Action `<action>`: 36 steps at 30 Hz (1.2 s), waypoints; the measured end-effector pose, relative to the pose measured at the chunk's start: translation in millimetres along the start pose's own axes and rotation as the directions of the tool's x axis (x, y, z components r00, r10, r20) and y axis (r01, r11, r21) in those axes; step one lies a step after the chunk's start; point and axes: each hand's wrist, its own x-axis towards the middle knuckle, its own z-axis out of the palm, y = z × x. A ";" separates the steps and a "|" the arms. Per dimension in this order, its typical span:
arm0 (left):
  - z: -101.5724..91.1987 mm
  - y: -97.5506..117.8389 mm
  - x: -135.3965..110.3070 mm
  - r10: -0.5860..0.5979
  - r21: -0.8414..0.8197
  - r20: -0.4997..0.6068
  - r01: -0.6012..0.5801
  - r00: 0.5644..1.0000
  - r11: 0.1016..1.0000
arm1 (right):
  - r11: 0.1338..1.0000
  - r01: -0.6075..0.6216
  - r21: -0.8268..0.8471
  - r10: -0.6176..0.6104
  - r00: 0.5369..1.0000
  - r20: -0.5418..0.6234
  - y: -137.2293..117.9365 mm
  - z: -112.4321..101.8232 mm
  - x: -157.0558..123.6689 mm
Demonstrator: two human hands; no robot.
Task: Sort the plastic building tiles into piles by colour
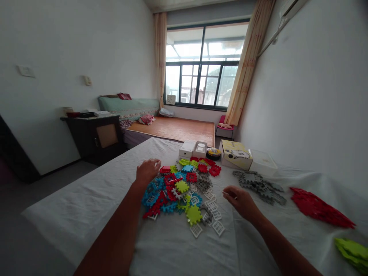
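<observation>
A mixed pile of plastic interlocking building pieces lies on the white cloth, with red, blue and lime green gear-edged pieces and white window-shaped pieces. At the pile's far left edge is my left hand, its fingers curled together; a pale spot shows at the fingertips, too small to name. To the right of the pile, my right hand is raised with fingers pinched. Between them shows the edge of a thin white piece, mostly hidden by the fingers.
Sorted grey pieces, red pieces and lime green pieces lie to the right. Behind the pile stand white boxes, a round yellow-and-black tin, a yellow cartoon box and a translucent container. A bed is beyond.
</observation>
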 end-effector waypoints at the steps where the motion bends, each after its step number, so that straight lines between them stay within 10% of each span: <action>1: 0.3 -12.6 3.7 -0.029 -0.018 0.033 0.029 0.999 0.999 | 1.000 -0.021 -0.018 0.020 1.000 -0.011 8.1 -5.3 0.8; 10: 48.3 4.9 2.2 0.190 -0.306 0.202 -0.122 0.961 0.944 | 0.966 -0.211 -0.150 0.219 0.975 0.036 74.7 -43.5 -4.0; 14: 45.0 -0.9 11.3 0.196 -0.498 0.137 -0.104 0.971 0.861 | 0.954 -0.195 -0.227 0.174 0.979 -0.108 55.0 -33.5 -3.8; 20: 35.0 -35.8 19.3 0.051 -0.505 0.126 0.020 0.991 0.863 | 0.985 0.025 -0.168 -0.018 0.999 0.041 -8.1 15.4 -0.7; 25: 53.1 -22.9 11.2 0.166 -0.534 0.208 -0.031 0.964 0.845 | 0.977 -0.007 -0.215 0.017 0.999 0.046 -20.7 32.5 2.6; 36: 61.3 -20.8 12.3 0.217 -0.510 0.270 -0.052 0.938 0.859 | 0.983 -0.169 0.072 0.176 0.979 -0.101 21.6 -13.2 4.2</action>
